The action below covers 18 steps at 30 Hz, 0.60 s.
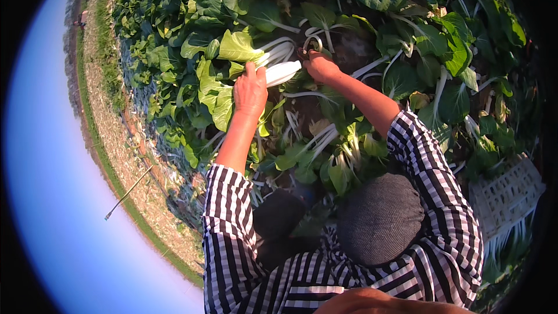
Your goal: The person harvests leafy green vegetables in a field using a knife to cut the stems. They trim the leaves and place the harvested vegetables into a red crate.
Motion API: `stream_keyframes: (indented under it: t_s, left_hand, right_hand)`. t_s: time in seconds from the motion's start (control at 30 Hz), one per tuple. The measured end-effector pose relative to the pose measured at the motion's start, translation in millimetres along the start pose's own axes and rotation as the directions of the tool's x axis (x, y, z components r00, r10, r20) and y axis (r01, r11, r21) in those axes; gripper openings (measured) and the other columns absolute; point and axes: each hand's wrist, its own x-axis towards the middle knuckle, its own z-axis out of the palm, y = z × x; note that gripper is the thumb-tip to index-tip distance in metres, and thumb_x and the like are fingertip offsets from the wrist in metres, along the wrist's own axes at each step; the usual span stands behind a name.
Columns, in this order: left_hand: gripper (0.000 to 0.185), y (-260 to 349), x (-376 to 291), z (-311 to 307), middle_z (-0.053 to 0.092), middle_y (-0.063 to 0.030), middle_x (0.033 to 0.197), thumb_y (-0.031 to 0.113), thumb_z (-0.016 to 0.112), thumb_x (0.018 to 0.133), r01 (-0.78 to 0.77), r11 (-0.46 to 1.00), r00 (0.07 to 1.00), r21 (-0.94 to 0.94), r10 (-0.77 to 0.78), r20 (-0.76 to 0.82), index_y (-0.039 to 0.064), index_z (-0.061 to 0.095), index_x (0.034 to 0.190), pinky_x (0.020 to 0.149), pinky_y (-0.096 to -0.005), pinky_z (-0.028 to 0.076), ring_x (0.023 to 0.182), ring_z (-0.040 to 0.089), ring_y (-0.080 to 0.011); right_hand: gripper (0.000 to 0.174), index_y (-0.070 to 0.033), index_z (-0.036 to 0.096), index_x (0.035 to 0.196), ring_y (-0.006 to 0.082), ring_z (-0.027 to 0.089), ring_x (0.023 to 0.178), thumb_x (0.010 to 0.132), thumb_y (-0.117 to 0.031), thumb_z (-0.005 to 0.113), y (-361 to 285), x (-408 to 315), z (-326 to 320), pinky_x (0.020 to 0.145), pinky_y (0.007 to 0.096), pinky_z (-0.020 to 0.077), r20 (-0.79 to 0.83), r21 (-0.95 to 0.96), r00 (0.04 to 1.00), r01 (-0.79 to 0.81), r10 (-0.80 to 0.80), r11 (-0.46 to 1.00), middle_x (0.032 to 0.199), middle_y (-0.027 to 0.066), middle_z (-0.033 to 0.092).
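Observation:
My left hand (251, 91) grips a head of bok choy (282, 73) where its leaves meet the thick white stalks. The bare white base points right, and the broad green leaves spread left of my wrist. Close to that base is my right hand (321, 68), its fingers curled near the soil. A pale curved stalk (313, 42) loops just above those fingers; whether they hold it or something dark beside it is unclear. More white bok choy stalks (279, 48) lie just beyond the head in my left hand.
Leafy standing bok choy (174, 48) fills the far left. Loose plants (322, 137) lie on the ground before my knees. A white plastic crate (501, 196) is at the right. Leftward, a thin stake (128, 192) rises beside a straw-covered strip (126, 148).

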Motion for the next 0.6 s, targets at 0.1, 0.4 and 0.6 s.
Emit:
stream_keyframes:
  t_s: [0.1, 0.4, 0.6]
  left_hand:
    - [0.016, 6, 2, -1, 0.052, -0.014, 0.101, 0.005, 0.066, 0.082, 0.024, 0.999, 1.0, 0.028, -0.023, -0.019, 0.007, 0.061, 0.097, 0.07, -0.0447, 0.054, 0.072, 0.065, -0.0337]
    - [0.046, 20, -19, -99, 0.057, -0.0117, 0.112, -0.004, 0.07, 0.07, 0.026, 0.977, 0.999, -0.214, -0.03, -0.018, 0.011, 0.066, 0.113, 0.076, -0.0431, 0.055, 0.09, 0.067, -0.0339]
    - [0.048, 95, -21, -155, 0.061, -0.0114, 0.11, -0.009, 0.077, 0.063, 0.017, 0.799, 0.997, -0.601, -0.059, -0.051, 0.002, 0.066, 0.108, 0.086, -0.0366, 0.053, 0.102, 0.063, -0.0318]
  right_hand:
    - [0.03, 0.006, 0.062, 0.097, 0.0322, 0.069, 0.059, 0.091, -0.022, 0.052, -10, 17, -29, 0.059, 0.0452, 0.055, 0.242, -0.111, 0.967, -0.052, 0.078, 0.992, 0.072, 0.0217, 0.067]
    - [0.037, -0.001, 0.063, 0.119, 0.0148, 0.06, 0.056, 0.089, -0.023, 0.067, 56, -113, -80, 0.052, 0.0302, 0.0475, 0.059, 0.55, 0.994, 0.044, -0.092, 0.834, 0.076, 0.0056, 0.065]
    - [0.065, -0.006, 0.051, 0.136, 0.0041, 0.054, 0.07, 0.079, -0.019, 0.08, 48, -172, -140, 0.053, 0.0185, 0.0402, -0.207, 0.881, 0.945, 0.293, -0.252, 0.373, 0.126, 0.0071, 0.065]
